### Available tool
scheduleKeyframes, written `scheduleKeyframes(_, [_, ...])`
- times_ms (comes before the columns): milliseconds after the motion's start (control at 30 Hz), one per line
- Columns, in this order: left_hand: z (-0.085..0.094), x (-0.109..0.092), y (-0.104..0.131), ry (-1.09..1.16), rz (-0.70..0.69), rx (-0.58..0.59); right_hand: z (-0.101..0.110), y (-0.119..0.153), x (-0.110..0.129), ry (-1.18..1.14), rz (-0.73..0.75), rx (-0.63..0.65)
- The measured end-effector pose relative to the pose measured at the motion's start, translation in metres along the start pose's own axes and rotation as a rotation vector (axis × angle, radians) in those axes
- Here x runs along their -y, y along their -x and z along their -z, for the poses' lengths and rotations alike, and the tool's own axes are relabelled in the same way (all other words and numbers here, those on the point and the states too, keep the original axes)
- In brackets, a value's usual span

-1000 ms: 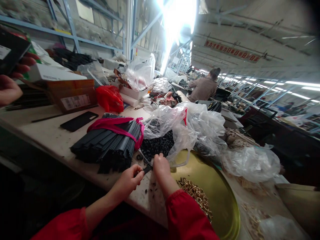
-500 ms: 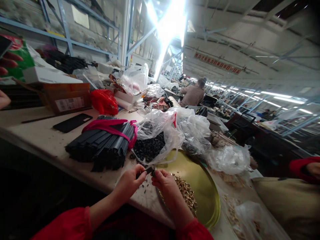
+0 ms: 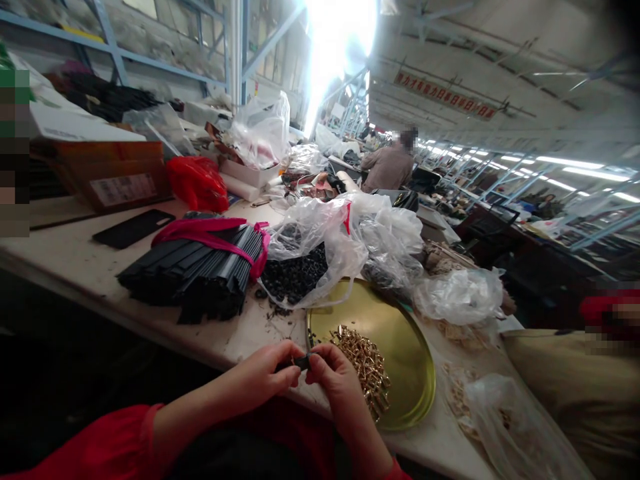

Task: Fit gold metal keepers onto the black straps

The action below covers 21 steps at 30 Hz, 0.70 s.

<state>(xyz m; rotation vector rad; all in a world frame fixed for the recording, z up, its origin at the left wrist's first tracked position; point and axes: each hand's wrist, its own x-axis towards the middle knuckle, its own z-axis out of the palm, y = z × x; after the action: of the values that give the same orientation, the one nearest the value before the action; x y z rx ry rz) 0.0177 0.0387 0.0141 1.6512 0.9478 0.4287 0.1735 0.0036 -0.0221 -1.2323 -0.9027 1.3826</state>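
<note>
A small black piece (image 3: pixel 302 362) is pinched between my left hand (image 3: pixel 273 373) and my right hand (image 3: pixel 333 373), whose fingertips nearly meet at the table's front edge. Its exact shape is too small to tell. Right beside my right hand, a round gold tray (image 3: pixel 410 360) holds a heap of small gold metal parts (image 3: pixel 363 367). Behind my hands lies an open clear plastic bag (image 3: pixel 320 233) with many small black pieces (image 3: pixel 295 273). Left of it is a bundle of black strips (image 3: pixel 195 273) tied with a pink band (image 3: pixel 210 235).
A flat black case (image 3: pixel 134 229), a red plastic bag (image 3: pixel 197 183) and a cardboard box (image 3: pixel 110 175) stand at the left. More plastic bags (image 3: pixel 457 297) lie right of the tray. One person (image 3: pixel 389 167) sits farther back; another's beige-clad leg (image 3: pixel 570 373) is at the right.
The view has shifted, so the table's things appear slightly higher and farther left. My hands have moved a little down and closer together, still on the black piece. The hand at far left is now pixelated.
</note>
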Motion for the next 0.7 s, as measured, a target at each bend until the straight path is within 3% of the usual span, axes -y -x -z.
scheduleKeyframes(100, [-0.001, 0.003, 0.002, 0.03, -0.047, -0.004, -0.003, 0.007, 0.001, -0.035, -0.029, 0.008])
scheduleKeyframes(233, [-0.003, 0.016, 0.002, 0.02, 0.038, -0.069, -0.007, 0.015, -0.001, -0.131, -0.084, 0.019])
scheduleKeyframes(333, [-0.005, 0.023, 0.005, -0.106, 0.084, -0.126, -0.007, 0.019, -0.007, -0.285, -0.157, 0.009])
scheduleKeyframes(533, [-0.008, 0.022, 0.014, -0.288, 0.108, -0.18, -0.014, 0.032, -0.021, -0.453, -0.29, 0.131])
scheduleKeyframes(700, [-0.012, 0.017, 0.023, -0.278, 0.114, -0.169, -0.015, 0.043, -0.026, -0.415, -0.256, 0.163])
